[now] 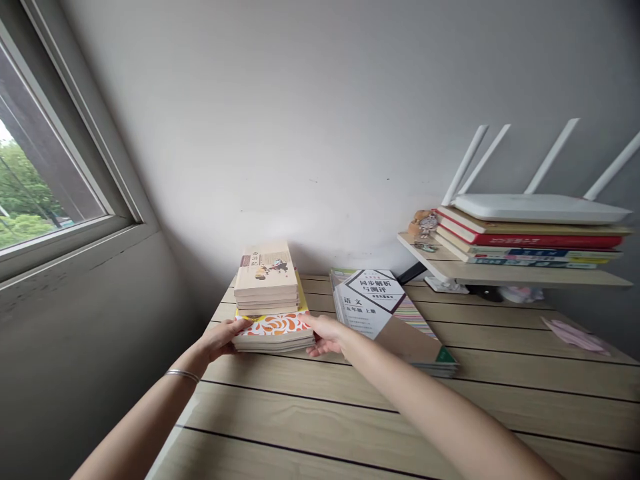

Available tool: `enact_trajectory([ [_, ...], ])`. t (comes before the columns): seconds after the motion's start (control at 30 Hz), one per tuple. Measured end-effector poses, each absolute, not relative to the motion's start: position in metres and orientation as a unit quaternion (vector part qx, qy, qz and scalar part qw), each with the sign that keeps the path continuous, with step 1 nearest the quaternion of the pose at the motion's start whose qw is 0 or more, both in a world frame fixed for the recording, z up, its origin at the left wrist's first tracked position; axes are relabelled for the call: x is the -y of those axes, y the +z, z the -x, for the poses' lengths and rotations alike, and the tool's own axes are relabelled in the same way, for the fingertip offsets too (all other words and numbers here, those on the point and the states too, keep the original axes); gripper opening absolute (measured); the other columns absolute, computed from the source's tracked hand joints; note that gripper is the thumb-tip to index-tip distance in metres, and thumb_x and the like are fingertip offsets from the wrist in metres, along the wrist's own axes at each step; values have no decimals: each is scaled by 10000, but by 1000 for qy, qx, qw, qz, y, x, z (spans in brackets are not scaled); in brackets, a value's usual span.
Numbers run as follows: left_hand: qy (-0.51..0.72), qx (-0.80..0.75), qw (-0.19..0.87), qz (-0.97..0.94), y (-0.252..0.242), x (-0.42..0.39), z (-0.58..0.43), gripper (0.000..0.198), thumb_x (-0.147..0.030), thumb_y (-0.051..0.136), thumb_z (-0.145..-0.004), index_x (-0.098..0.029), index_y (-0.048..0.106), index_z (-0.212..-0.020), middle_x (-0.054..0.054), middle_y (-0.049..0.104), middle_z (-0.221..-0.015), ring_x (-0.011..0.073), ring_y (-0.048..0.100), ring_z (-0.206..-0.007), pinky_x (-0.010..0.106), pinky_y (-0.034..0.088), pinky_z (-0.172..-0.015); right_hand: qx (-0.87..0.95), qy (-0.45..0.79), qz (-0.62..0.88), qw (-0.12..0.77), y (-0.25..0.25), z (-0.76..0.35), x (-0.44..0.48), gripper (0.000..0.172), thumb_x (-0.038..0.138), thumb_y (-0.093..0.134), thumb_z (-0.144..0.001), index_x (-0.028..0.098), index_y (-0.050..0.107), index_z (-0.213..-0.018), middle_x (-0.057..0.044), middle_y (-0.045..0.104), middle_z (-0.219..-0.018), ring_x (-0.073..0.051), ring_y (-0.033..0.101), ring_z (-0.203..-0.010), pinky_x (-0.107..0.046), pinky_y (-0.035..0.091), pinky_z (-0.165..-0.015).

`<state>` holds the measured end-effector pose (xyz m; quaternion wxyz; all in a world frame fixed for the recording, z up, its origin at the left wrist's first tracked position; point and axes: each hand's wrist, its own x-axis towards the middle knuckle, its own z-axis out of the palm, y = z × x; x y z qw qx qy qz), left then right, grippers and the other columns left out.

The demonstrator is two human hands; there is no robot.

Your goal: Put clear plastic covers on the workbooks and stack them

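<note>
A stack of books (280,325) with a white cover patterned in orange lies at the table's left rear. On top of it, toward the back, sits a pile of smaller cream books (267,270) with an ink-style picture on the cover. My left hand (223,335) grips the lower stack's left side, thumb on the cover, a silver bracelet at the wrist. From the right, my right hand (325,335) holds the opposite side, thumb on top and fingers by the page edges. Beside it lies a pile of workbooks (385,317) with grey, white and brown covers.
A raised shelf (500,270) at right bears several stacked books (530,243), a white router (545,208) with upright antennas, and small figurines (424,223). A pink cloth-like item (575,335) lies on the slatted table (300,427). Wall and window (45,167) bound the left.
</note>
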<state>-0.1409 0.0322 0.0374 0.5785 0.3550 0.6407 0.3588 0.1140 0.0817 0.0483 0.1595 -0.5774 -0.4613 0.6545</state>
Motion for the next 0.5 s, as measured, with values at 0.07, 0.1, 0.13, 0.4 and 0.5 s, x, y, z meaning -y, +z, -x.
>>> enact_trajectory([
  [0.07,344,-629,585,-379,34,-33,133,491,-515,755,-575,-139,652,-874,50,678,-764,183,619,-658,264,517,-533,448,667,571,168,48,-126,-72,366,511,573,-817,147,607,-809,-48,610,-594,-137,571,-505,-242,519,-429],
  [0.1,338,-624,586,-392,33,-34,129,498,-523,747,-586,-141,654,-892,51,679,-780,184,620,-668,260,514,-528,442,672,568,172,48,-133,-67,363,504,567,-823,144,612,-821,-59,622,-621,-140,580,-525,-241,525,-440],
  [0.13,333,-620,584,-404,32,-36,124,502,-529,738,-598,-143,654,-909,52,681,-796,183,620,-678,255,510,-521,438,676,566,177,48,-138,-64,362,498,565,-827,140,618,-831,-73,637,-657,-144,590,-550,-240,530,-450],
  [0.4,300,-596,595,-448,40,-64,87,506,-520,740,-594,-127,658,-902,87,697,-824,209,630,-713,270,517,-533,409,654,576,271,47,-171,-65,365,457,651,-780,141,582,-948,-126,669,-870,-196,643,-765,-299,573,-553],
  [0.5,294,-603,585,-455,44,-72,82,487,-521,717,-629,-143,653,-929,86,702,-824,214,637,-736,262,504,-539,404,656,564,297,43,-174,-71,391,459,704,-729,161,577,-949,-114,665,-886,-218,641,-839,-344,574,-610],
])
